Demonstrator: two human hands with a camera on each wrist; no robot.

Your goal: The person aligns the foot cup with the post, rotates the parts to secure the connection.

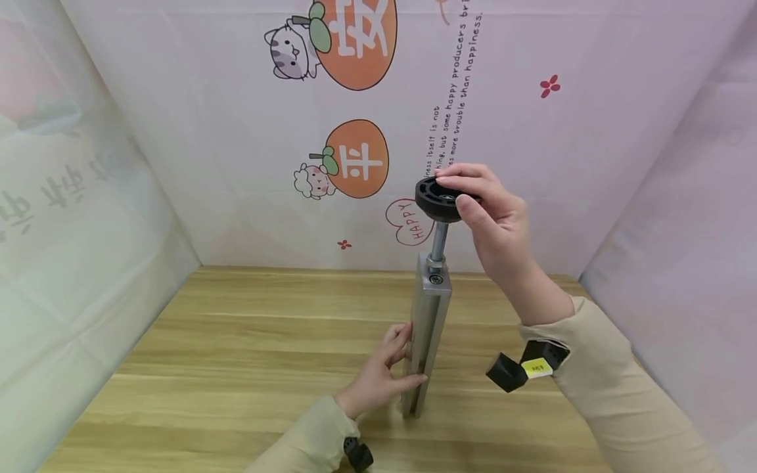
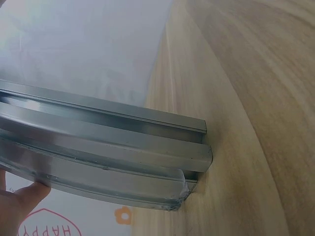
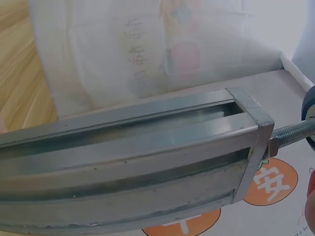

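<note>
A slotted aluminium profile stands on end on the wooden table, and in the left wrist view its lower end meets the wood. My left hand holds it low down, thumb across the near face and fingers on the left side. From the end plate on top rises a threaded rod with a nut at its base. The rod carries a round black levelling foot. My right hand grips this foot by its rim between thumb and fingers.
The wooden table is bounded by a printed cloth at the back and pale cloth on both sides. Black camera mounts sit at the right wrist and left wrist.
</note>
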